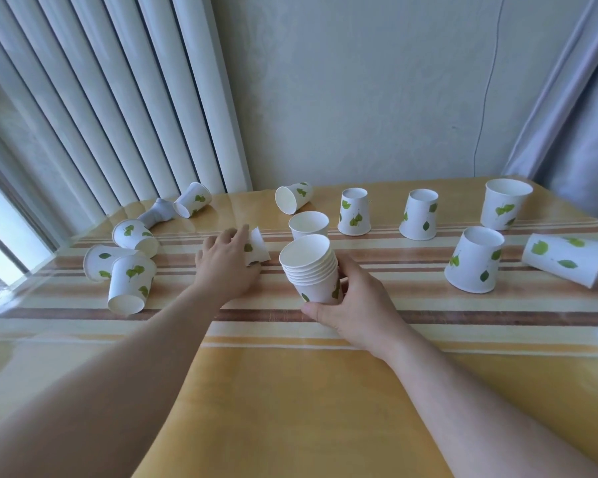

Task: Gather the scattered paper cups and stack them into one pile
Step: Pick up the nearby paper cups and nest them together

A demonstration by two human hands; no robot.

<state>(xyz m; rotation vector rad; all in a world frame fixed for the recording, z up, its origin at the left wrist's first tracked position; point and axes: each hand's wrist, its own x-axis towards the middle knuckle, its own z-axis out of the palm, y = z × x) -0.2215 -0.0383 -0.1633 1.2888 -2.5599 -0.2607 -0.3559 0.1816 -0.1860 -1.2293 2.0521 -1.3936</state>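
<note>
With the nested cup stack [311,270] clasped upright in the right grip [351,301] on the striped worktop [325,391], a tipped leaf-print cup [258,248] just left of it is being closed on by the left grip [227,262], and lifting and nesting it is judged next.

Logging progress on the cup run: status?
Right hand holds the stack, mouths up. Left hand closing on a tipped cup, grip unclear. Many loose cups remain; nothing blocking.
</note>
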